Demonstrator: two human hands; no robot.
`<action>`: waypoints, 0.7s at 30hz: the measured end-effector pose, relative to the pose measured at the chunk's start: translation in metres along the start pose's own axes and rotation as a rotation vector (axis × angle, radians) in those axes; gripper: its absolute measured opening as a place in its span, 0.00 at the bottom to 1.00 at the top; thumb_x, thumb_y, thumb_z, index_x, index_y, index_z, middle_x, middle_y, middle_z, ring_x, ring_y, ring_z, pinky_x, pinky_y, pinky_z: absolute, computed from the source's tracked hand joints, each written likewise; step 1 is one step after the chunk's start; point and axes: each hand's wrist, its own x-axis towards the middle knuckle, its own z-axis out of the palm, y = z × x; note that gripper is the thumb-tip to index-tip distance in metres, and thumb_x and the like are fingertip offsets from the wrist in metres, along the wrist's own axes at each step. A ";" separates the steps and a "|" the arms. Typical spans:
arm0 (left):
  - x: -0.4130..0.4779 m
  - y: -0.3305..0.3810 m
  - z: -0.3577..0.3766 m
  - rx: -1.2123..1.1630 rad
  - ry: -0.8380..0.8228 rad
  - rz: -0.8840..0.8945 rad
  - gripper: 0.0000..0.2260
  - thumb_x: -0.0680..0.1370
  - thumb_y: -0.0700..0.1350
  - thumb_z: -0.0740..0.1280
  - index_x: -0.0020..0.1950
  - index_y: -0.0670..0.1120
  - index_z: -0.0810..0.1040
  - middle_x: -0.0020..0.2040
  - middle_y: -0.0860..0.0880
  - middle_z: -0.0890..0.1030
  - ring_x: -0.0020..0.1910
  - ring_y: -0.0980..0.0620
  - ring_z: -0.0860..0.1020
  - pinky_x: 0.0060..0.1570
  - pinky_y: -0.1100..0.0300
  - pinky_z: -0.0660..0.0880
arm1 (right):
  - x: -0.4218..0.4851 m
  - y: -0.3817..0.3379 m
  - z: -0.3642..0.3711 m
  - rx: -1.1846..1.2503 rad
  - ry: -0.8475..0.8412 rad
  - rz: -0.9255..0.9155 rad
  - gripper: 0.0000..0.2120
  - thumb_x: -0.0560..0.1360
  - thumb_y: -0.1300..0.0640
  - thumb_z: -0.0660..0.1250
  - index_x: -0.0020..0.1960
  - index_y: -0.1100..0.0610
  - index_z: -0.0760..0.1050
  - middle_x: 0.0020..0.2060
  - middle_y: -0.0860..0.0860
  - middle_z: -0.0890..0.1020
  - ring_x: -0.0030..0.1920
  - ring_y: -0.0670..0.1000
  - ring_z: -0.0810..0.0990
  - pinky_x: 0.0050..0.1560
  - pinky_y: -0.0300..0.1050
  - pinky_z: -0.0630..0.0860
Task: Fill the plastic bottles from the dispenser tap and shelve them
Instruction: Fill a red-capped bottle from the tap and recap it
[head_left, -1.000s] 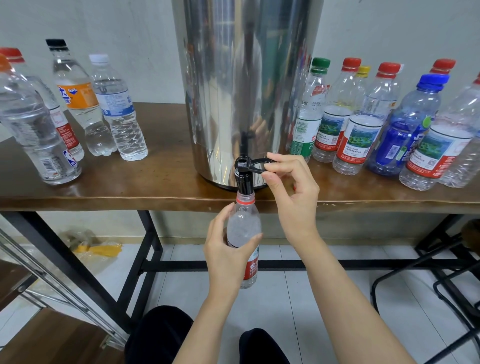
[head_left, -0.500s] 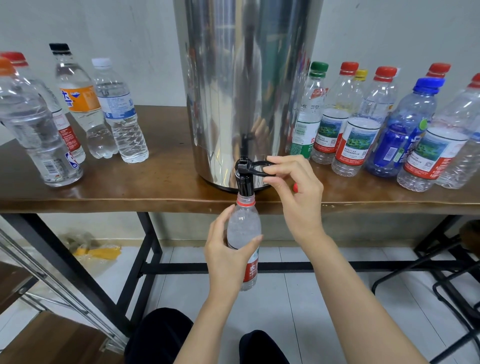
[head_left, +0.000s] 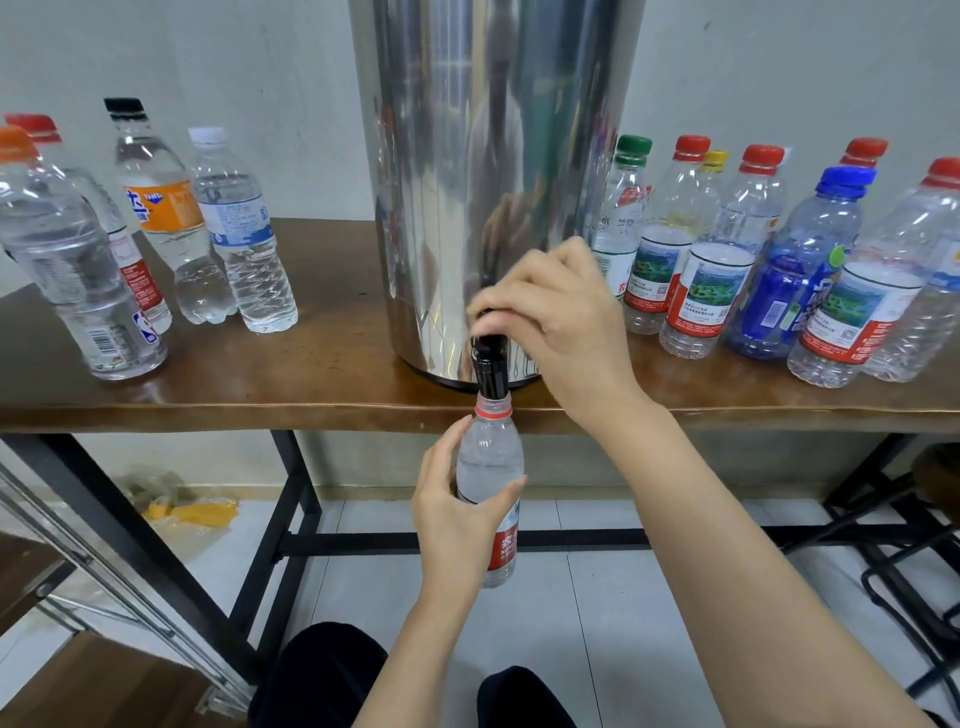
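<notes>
Right under the dispenser (head_left: 493, 182), at the counter (head_left: 260, 384) edge, the bottle (head_left: 491, 467) stands upright, long axis vertical, with its open neck pointing straight up into the black tap (head_left: 491, 371). The left hand (head_left: 457, 525) holds it by the middle, fingers (head_left: 441, 462) and thumb curled round the clear body above the red label. The right hand (head_left: 561, 327) sits on top of the tap, its fingers bent down over the tap head and hiding it, while capped bottles stand left (head_left: 239, 234) and right (head_left: 711, 260) of the dispenser.
</notes>
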 end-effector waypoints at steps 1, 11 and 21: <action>0.000 0.000 0.000 0.001 -0.003 0.000 0.31 0.67 0.41 0.80 0.66 0.59 0.75 0.62 0.58 0.78 0.62 0.56 0.77 0.61 0.48 0.77 | 0.007 -0.001 0.004 -0.006 -0.028 0.017 0.10 0.74 0.48 0.68 0.44 0.53 0.85 0.37 0.43 0.76 0.45 0.47 0.66 0.41 0.40 0.68; -0.001 0.006 -0.004 -0.007 -0.012 0.002 0.31 0.67 0.42 0.80 0.64 0.63 0.74 0.61 0.59 0.79 0.60 0.56 0.78 0.59 0.50 0.79 | 0.004 0.011 -0.014 0.191 -0.063 0.306 0.13 0.74 0.45 0.67 0.54 0.50 0.83 0.44 0.41 0.80 0.46 0.46 0.75 0.46 0.38 0.71; -0.008 -0.001 0.000 0.008 -0.049 -0.050 0.31 0.66 0.41 0.81 0.64 0.62 0.75 0.61 0.59 0.78 0.60 0.56 0.78 0.59 0.49 0.79 | -0.074 0.093 -0.036 -0.232 -0.521 0.823 0.22 0.76 0.46 0.70 0.67 0.53 0.74 0.59 0.55 0.76 0.54 0.54 0.76 0.60 0.54 0.74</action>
